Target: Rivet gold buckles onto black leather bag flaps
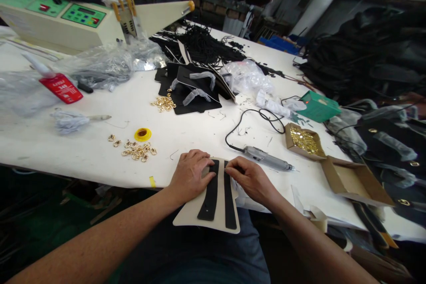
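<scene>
A cream bag panel [189, 218] with two black strips on it lies at the table's front edge and overhangs toward my lap. My left hand [190, 176] rests on its upper left part, fingers stretched out, thumb on the left black strip [209, 206]. A small greyish patch shows under those fingers; what it is I cannot tell. At the top of the right black strip [229, 204], my right hand [253, 181] is closed in a pinch. Whatever sits between its fingertips is too small to name. Just beyond it lies a grey electric screwdriver [266, 158] with a black cord.
Gold clasps [136, 150] lie loose beside a yellow round holder [143, 134]. A red glue bottle [61, 88], black panels [196, 88] and a cream machine [63, 22] stand farther back. To the right are a box of gold parts [304, 140] and a cardboard box [356, 179].
</scene>
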Motion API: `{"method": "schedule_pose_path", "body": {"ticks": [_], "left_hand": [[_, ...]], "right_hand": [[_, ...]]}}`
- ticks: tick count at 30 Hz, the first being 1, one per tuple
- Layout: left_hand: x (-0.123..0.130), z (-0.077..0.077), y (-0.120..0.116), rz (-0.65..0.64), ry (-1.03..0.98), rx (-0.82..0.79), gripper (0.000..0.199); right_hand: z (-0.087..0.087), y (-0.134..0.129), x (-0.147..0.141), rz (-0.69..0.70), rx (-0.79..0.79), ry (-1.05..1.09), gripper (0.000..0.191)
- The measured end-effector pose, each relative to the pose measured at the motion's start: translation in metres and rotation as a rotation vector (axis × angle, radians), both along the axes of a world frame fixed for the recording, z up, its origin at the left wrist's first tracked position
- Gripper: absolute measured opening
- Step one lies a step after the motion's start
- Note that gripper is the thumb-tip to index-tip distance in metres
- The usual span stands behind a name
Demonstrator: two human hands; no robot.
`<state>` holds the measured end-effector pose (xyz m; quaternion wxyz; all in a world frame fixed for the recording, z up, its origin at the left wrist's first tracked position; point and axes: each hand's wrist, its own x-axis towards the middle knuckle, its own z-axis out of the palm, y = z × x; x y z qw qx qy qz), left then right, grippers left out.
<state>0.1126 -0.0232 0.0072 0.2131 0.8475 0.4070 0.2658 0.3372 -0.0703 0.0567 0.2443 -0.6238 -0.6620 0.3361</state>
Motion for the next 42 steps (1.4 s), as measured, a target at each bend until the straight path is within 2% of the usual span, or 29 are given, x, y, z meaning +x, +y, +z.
{"method": "schedule_pose_path", "body": {"ticks": [4, 8, 15, 19, 25, 28, 30, 35, 39, 41, 42], "left_hand": [[-0.001, -0.001, 0.001, -0.014, 0.001, -0.001, 0.022], [-0.002, -0.004, 0.002, -0.016, -0.005, 0.000, 0.022], [-0.002, -0.003, 0.003, -0.023, -0.006, -0.011, 0.020], [-0.001, -0.002, 0.003, -0.012, -0.001, -0.016, 0.020], [-0.001, -0.003, 0.003, -0.010, 0.002, -0.018, 0.021], [-0.001, -0.003, 0.002, -0.005, 0.014, -0.007, 0.023], [-0.001, -0.003, 0.001, -0.003, 0.021, 0.000, 0.025], [-0.001, 0.000, -0.001, -0.008, 0.027, 0.023, 0.026], [0.000, 0.002, -0.003, 0.002, 0.026, 0.028, 0.022], [0.000, 0.002, -0.003, 0.003, 0.017, 0.019, 0.020], [0.000, 0.002, -0.004, 0.002, 0.011, 0.015, 0.019]], "right_hand": [[-0.015, 0.022, -0.018, 0.105, 0.012, -0.027, 0.011], [-0.023, 0.025, -0.017, 0.130, -0.012, -0.095, 0.012], [-0.019, 0.029, -0.020, 0.144, -0.054, -0.135, 0.014], [-0.017, 0.033, -0.024, 0.100, -0.088, -0.177, 0.010], [-0.020, 0.045, -0.020, -0.019, -0.243, -0.010, 0.012], [-0.018, 0.055, -0.017, 0.032, -0.358, 0.068, 0.012], [-0.017, 0.056, -0.015, 0.053, -0.381, 0.081, 0.011], [-0.022, 0.043, -0.018, -0.015, -0.234, 0.014, 0.015], [-0.020, 0.031, -0.013, -0.012, -0.156, 0.068, 0.024], [-0.013, 0.024, 0.003, -0.072, -0.009, 0.015, 0.025], [-0.009, 0.020, 0.016, -0.118, 0.089, -0.076, 0.025]]}}
